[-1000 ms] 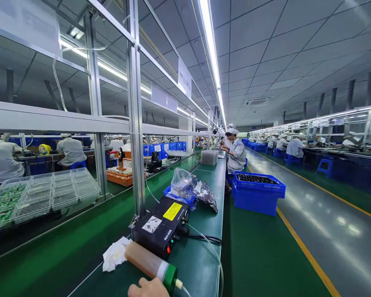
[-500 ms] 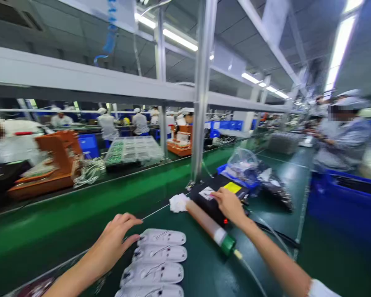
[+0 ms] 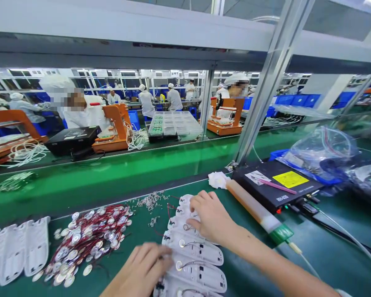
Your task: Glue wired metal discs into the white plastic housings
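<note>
A row of white plastic housings (image 3: 208, 274), with round metal discs and thin wires on them, lies in front of me. My right hand (image 3: 212, 216) is over the far housings, thumb and bent fingers apart, fingertips at their left part. Blurred by motion, my left hand (image 3: 146, 266) reaches across the left ends of the nearer housings with its fingers stretched out; whether it touches them I cannot tell. Left of the row lies a heap of silvery discs with red wires (image 3: 89, 235). Pink tweezers (image 3: 278, 186) rest on a black box (image 3: 262, 175).
A syringe-like tube with a green end (image 3: 250, 204) lies right of the housings, with crumpled white tissue (image 3: 219, 180) at its tip. More white housings (image 3: 35, 247) are at far left. Tiny metal parts (image 3: 151, 201) lie behind. A metal post (image 3: 266, 95) rises beyond; co-workers sit across.
My right hand has left the black box for the far housings; pink tweezers now show on the box. My left hand has moved nearer along the row. The view has turned left and down.
</note>
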Demonstrator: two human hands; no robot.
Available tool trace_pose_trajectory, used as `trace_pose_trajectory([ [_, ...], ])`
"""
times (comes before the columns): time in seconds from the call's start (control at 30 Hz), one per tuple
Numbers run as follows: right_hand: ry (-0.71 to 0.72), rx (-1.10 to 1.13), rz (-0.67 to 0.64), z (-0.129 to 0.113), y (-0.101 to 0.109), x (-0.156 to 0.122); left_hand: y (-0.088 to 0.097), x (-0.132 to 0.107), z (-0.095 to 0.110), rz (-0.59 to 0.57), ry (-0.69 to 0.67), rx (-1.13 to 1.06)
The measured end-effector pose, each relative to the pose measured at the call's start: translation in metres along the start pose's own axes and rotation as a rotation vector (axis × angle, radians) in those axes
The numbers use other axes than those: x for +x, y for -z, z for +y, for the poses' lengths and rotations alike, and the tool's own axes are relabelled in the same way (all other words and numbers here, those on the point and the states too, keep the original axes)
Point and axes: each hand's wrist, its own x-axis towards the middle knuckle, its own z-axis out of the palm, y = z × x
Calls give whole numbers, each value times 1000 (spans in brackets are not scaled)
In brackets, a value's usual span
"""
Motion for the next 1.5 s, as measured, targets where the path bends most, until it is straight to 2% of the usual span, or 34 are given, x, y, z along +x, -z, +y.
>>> trace_pose_trajectory([
  [0.13, 5, -35, -73, -13, -15, 10, 28, 24, 7, -159, 164, -32],
  [0.2, -8, -59, -99, -12, -17, 12, 32, 33, 9, -210, 173, -33],
  [0.27, -18, -76, -126, -12, -17, 14, 29, 36, 9, -224, 165, -27],
  [0.4, -29, -91, -159, -14, -18, 15, 16, 35, 6, -188, 128, 28],
  [0.6, -37, -63, -169, -10, -19, 17, 8, 30, 5, -50, 77, 107],
  [0.77, -25, -48, -147, -5, -9, 24, 12, 33, 2, 19, 58, 108],
  [0.87, -1, -68, -103, -1, 1, 40, 22, 44, -6, 62, 47, 128],
  [0.93, 29, -98, -71, 5, 8, 59, 32, 55, -16, 76, 48, 162],
  [1.03, 92, -162, -41, 17, 16, 102, 48, 79, -39, 34, 87, 254],
  [1.2, 156, -270, -49, 44, 12, 192, 66, 128, -98, 3, 184, 352],
  [1.37, 191, -292, -118, 63, -17, 262, 61, 166, -154, -24, 297, 381],
  [1.5, 177, -247, -182, 71, -41, 291, 45, 182, -177, -57, 364, 351],
])
